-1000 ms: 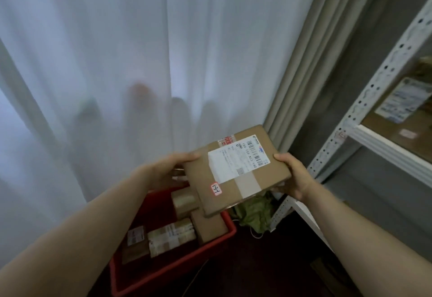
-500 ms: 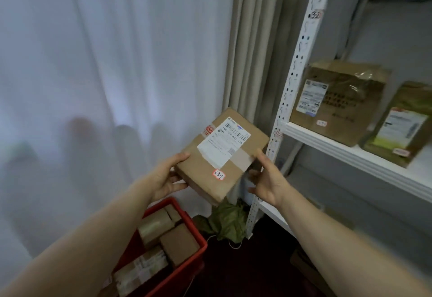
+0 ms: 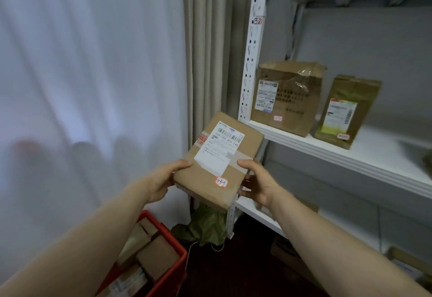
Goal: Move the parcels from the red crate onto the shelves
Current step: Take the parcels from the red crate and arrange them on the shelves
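Parcels [image 3: 157,255] lie in the red crate [image 3: 171,280] at lower left, on the floor before a white curtain [image 3: 93,74]. Left hand [image 3: 163,181] grips the left edge of a flat brown parcel [image 3: 205,175], thumb on top. This parcel is held in the air, label upward, just in front of the shelf upright [image 3: 251,63]. Right hand [image 3: 258,185] grips its right edge, thumb on top. Middle shelf [image 3: 374,156] carries a large box [image 3: 292,109] and, to its right, a smaller package [image 3: 350,95], both upright.
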Action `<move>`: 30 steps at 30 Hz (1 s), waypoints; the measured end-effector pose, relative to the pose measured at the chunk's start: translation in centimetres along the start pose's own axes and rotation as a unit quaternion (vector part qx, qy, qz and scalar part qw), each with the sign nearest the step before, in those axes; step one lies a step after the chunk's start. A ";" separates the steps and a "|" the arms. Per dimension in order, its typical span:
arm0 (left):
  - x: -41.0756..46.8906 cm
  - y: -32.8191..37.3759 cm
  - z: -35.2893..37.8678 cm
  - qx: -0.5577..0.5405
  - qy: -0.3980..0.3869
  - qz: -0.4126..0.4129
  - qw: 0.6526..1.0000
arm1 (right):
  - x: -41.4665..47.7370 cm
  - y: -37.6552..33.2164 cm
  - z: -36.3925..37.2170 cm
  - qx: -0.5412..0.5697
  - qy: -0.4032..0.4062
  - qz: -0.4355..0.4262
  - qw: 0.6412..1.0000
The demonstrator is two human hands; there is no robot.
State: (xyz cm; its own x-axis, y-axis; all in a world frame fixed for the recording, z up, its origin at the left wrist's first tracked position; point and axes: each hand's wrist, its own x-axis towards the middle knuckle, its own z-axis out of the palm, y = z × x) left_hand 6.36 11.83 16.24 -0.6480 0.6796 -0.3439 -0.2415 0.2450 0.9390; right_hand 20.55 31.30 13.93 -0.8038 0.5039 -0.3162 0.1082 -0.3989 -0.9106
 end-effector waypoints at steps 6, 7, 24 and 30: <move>0.7 1.7 2.5 0.064 -0.041 -0.019 0.997 | -1.2 -0.6 -1.9 0.017 0.031 0.026 0.999; 0.9 1.8 2.7 0.060 -0.050 -0.021 0.997 | -1.3 -0.6 -2.3 0.016 0.038 0.031 0.999; 2.2 1.9 7.8 0.065 -0.106 -0.025 0.992 | -2.8 -1.3 -7.2 0.023 0.062 0.021 0.998; 2.6 2.0 8.8 0.067 -0.105 -0.031 0.992 | -3.2 -1.5 -8.4 0.015 0.061 0.007 0.998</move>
State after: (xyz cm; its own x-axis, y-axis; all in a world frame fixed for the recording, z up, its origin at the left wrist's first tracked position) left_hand 10.59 20.17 17.25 -0.4667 0.7861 -0.4051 -0.1687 0.3705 0.9134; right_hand 27.87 36.77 14.09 -0.7251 0.5866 -0.3608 0.0998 -0.4289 -0.8978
